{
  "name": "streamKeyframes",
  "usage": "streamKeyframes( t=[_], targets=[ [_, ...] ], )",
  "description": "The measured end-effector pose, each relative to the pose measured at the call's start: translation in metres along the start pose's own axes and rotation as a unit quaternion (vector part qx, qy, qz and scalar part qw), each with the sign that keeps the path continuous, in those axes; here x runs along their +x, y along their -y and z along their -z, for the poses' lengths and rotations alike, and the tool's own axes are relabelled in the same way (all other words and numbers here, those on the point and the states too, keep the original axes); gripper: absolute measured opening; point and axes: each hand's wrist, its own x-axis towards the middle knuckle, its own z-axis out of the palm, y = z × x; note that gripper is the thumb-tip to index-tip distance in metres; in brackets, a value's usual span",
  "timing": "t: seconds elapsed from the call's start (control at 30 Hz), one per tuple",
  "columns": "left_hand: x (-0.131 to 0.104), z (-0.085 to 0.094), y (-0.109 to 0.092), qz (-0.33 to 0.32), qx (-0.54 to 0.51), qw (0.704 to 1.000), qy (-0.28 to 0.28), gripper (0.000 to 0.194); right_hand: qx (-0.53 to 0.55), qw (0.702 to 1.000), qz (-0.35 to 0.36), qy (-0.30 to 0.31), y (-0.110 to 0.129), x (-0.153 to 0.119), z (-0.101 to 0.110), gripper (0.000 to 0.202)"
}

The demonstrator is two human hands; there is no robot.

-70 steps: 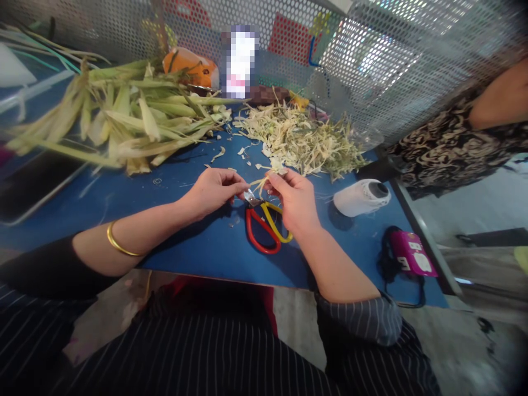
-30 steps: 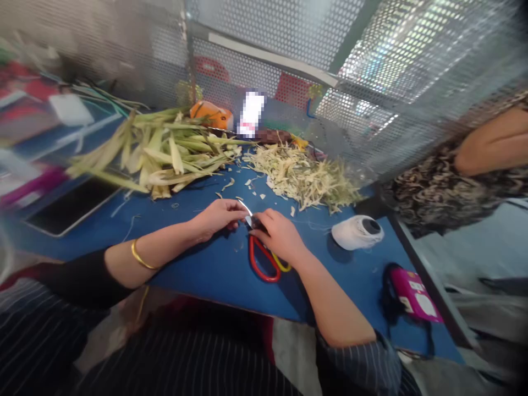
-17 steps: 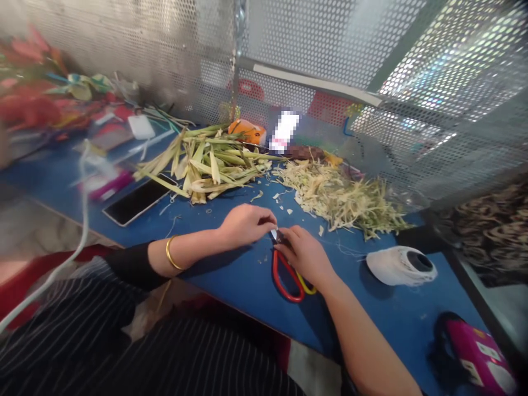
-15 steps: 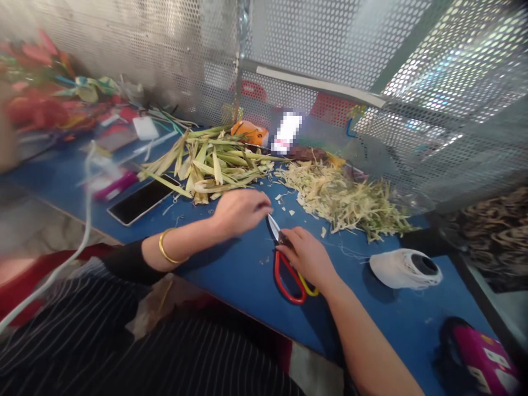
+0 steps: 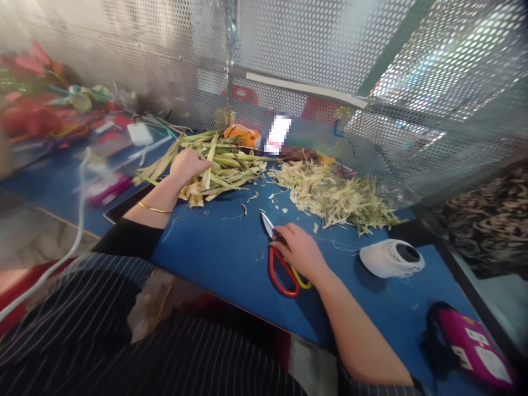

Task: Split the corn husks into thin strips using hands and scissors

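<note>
Right grip (image 5: 300, 250) clasps scissors (image 5: 267, 224); left grip (image 5: 187, 165) touches leaves (image 5: 231, 159), closure unclear; orange packet (image 5: 241, 135) behind.

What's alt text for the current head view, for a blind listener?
A person's right hand holds silver-bladed, red-and-yellow-handled scissors on a blue table, while the left hand is at a pile of long yellow-green leaves. To the right are pale shredded strips and a white thread spool.

A flat blue-topped table (image 5: 223, 258) is backed by grey perforated metal panels (image 5: 289, 33) — pierced by bright light (image 5: 406, 82) at right.
</note>
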Motion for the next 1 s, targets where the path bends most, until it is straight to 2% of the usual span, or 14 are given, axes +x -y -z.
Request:
streamKeyframes(
  t=[0.07,0.1,0.17,0.23,0.33,0.4,0.47,0.53,0.63,0.67,0.7,0.8,0.93,1.0],
  targets=[
    [-0.015,0.000,-0.013,-0.034,0.025,0.998,-0.046,0.019,0.004,1.000,-0.011,-0.004,0.003,0.000,-0.001,0.027],
    [-0.025,-0.002,-0.021,-0.039,-0.021,0.998,-0.034,0.020,0.006,1.000,-0.017,-0.007,0.005,0.000,-0.002,0.027],
    [-0.047,-0.014,-0.038,-0.034,-0.126,0.990,0.055,0.022,0.011,0.999,-0.028,-0.018,0.009,-0.001,-0.005,0.026],
    [-0.071,-0.034,-0.052,-0.006,-0.199,0.969,0.144,0.023,0.018,0.998,-0.051,-0.031,0.012,0.000,-0.008,0.024],
    [-0.102,-0.071,-0.065,0.037,-0.248,0.939,0.237,0.024,0.017,0.992,-0.114,-0.059,0.009,0.001,-0.010,0.022],
    [-0.119,-0.094,-0.067,0.052,-0.253,0.929,0.267,0.025,0.023,0.984,-0.145,-0.104,0.003,0.001,-0.008,0.024],
    [-0.133,-0.112,-0.067,0.052,-0.248,0.930,0.267,0.025,0.101,0.965,-0.165,-0.176,-0.003,0.001,-0.002,0.025],
    [-0.145,-0.123,-0.066,0.051,-0.246,0.934,0.255,0.024,0.271,0.917,-0.187,-0.225,-0.005,0.001,0.003,0.027],
    [-0.155,-0.130,-0.062,0.045,-0.246,0.935,0.251,0.023,0.511,0.812,-0.204,-0.194,0.003,0.003,0.006,0.028],
    [-0.157,-0.131,-0.061,0.044,-0.250,0.935,0.249,0.024,0.547,0.793,-0.203,-0.175,0.008,0.003,0.005,0.028],
    [-0.158,-0.132,-0.059,0.044,-0.253,0.935,0.247,0.024,0.562,0.785,-0.204,-0.164,0.013,0.003,0.003,0.029],
    [-0.157,-0.132,-0.054,0.047,-0.265,0.930,0.250,0.024,0.555,0.790,-0.211,-0.153,0.022,0.003,-0.003,0.030],
    [-0.154,-0.131,-0.048,0.063,-0.298,0.897,0.319,0.023,0.557,0.791,-0.209,-0.145,0.021,0.002,-0.004,0.025],
    [-0.153,-0.131,-0.046,0.083,-0.295,0.889,0.341,0.025,0.541,0.803,-0.208,-0.142,0.018,0.002,-0.002,0.024]
  ],
)
